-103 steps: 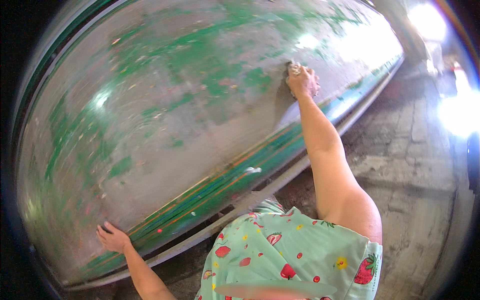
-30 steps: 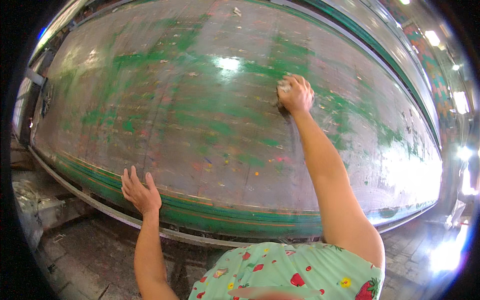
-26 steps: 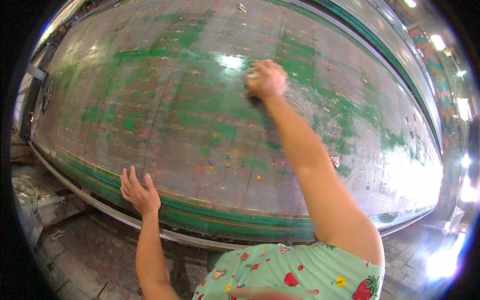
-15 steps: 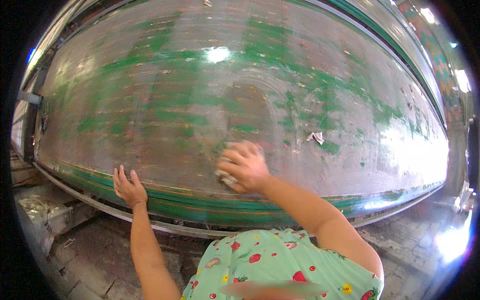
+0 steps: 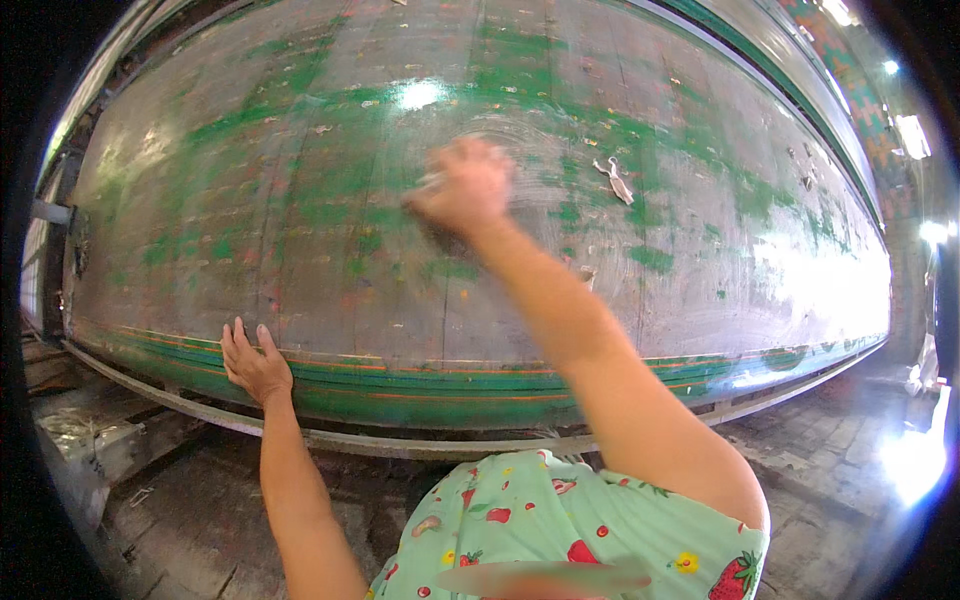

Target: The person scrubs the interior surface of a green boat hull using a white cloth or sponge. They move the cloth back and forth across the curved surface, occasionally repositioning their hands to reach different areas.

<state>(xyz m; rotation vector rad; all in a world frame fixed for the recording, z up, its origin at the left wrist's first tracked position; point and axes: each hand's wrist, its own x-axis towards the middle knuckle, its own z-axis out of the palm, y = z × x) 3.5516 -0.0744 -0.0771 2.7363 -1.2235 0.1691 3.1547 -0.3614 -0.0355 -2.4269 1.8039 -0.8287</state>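
Scraping or scrubbing work on a big weathered panel [image 5: 300,250] that fills most of the view, seen from above over the person's own arms. The panel is grey and worn, with patches of old green paint scattered across it and a band of green and orange stripes along its lower edge.

The right hand [image 5: 465,185] is stretched out to the middle of the panel, at about 12 o'clock from the person's body. It is blurred with motion, clenched around something small and pale, perhaps a pad or scraper [image 5: 428,182]; what it is cannot be made out. Faint curved rub marks show on the surface around it.

The left hand [image 5: 255,362] lies open and flat, fingers spread, pressed on the striped band at about 9 o'clock, holding nothing.

A curled flake of paint [image 5: 615,180] clings to the panel at about 2 o'clock from the right hand. Below the panel is a grimy floor [image 5: 200,500], and the person's green fruit-print garment [image 5: 560,530] shows at 6 o'clock.

Judging by the surface, much paint is already gone, mainly toward the right, where the panel looks bare and shiny. Green patches remain across the top, left and centre, so plenty seems left to do.
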